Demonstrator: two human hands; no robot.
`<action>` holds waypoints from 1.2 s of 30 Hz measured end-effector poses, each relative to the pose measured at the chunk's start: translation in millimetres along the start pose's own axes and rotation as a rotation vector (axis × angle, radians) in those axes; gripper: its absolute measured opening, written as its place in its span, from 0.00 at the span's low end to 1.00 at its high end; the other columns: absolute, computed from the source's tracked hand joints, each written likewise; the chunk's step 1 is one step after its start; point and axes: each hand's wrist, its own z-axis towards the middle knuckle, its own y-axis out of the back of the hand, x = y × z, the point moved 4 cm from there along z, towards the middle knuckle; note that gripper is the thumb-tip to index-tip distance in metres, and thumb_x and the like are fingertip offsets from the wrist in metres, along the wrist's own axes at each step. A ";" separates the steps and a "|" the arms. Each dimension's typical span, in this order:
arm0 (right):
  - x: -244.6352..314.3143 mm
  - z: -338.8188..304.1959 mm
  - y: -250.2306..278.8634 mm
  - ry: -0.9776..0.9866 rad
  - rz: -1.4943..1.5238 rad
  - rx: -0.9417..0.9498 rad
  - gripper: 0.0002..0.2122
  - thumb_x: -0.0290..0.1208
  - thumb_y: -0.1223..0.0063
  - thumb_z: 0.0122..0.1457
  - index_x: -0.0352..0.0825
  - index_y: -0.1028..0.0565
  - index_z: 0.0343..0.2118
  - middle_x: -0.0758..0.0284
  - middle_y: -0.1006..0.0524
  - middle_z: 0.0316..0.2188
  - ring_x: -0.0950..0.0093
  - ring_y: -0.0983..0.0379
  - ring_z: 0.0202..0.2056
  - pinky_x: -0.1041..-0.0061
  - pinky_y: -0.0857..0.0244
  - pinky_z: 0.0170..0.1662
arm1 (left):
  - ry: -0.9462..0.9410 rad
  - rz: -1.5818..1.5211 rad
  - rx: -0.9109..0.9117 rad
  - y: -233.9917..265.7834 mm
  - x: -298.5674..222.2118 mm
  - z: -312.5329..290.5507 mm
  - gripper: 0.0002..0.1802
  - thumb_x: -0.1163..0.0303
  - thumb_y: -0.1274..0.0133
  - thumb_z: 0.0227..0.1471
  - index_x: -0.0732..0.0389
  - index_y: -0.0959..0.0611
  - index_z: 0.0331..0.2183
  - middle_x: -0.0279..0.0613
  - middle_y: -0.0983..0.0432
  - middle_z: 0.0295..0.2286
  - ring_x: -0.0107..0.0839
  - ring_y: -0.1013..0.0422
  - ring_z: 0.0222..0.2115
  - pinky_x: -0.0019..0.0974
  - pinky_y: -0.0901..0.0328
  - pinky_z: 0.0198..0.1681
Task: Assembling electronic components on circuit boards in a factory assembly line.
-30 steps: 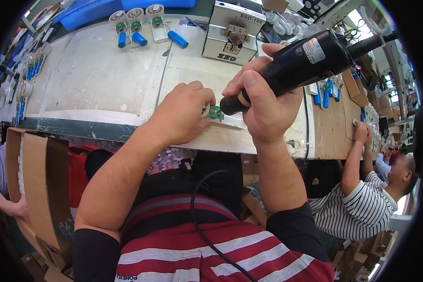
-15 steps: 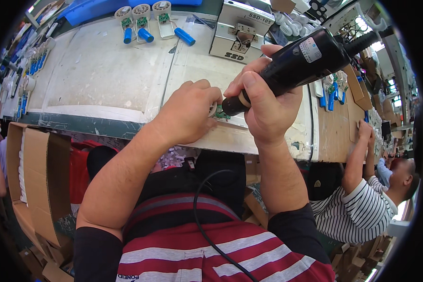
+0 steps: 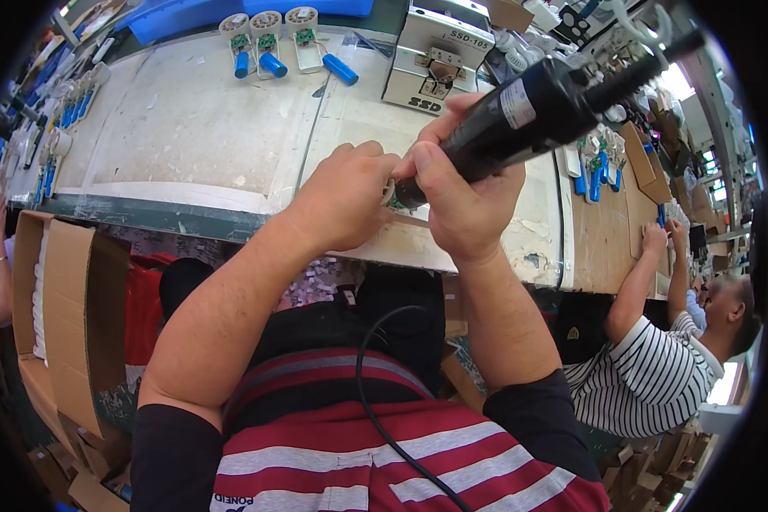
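Observation:
My right hand point(image 3: 471, 205) is wrapped round a black electric screwdriver point(image 3: 499, 115), tilted with its nose down and to the left. The nose of the screwdriver is up against a small white plastic housing point(image 3: 388, 192), where a bit of green circuit board shows. My left hand point(image 3: 346, 198) grips this housing with closed fingers and covers most of it. Both hands are over the front edge of the worktable point(image 3: 205, 128). The screwdriver's tip is hidden behind my right hand and the housing.
Beyond my hands stands a silver metal box point(image 3: 435, 55). Three white fan-shaped housings point(image 3: 267, 30) with green boards and blue battery cells lie at the back, before a blue tray point(image 3: 179, 19). A co-worker point(image 3: 657, 358) sits at the right; an open cardboard box point(image 3: 72, 316) stands lower left.
My right hand has brought the screwdriver left, closer to my left hand and the housing. My left hand stays nearly where it was. The view has shifted slightly.

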 end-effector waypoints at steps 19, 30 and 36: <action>-20.9 30.6 135.9 -0.155 -0.202 -0.269 0.26 0.18 0.35 0.61 0.29 0.31 0.62 0.66 0.20 0.43 0.74 0.22 0.44 0.73 0.28 0.51 | 0.329 0.489 0.438 172.4 133.3 -28.9 0.28 0.77 0.29 0.43 0.62 0.21 0.48 0.51 0.24 0.47 0.54 0.26 0.51 0.48 0.30 0.57; -29.9 8.6 224.1 -0.301 -1.189 -0.457 0.27 0.30 0.31 0.55 0.27 0.23 0.58 0.54 0.18 0.49 0.62 0.21 0.50 0.65 0.27 0.53 | 0.131 0.891 0.141 268.9 286.7 69.5 0.25 0.87 0.52 0.54 0.63 0.24 0.53 0.55 0.25 0.52 0.58 0.29 0.54 0.51 0.33 0.58; -63.6 27.7 204.5 -0.387 -1.524 -0.367 0.39 0.47 0.26 0.55 0.22 0.30 0.61 0.46 0.21 0.55 0.50 0.23 0.55 0.57 0.29 0.60 | 0.340 0.950 0.080 262.1 323.7 64.7 0.36 0.90 0.53 0.52 0.63 0.26 0.63 0.52 0.27 0.58 0.56 0.31 0.59 0.52 0.34 0.64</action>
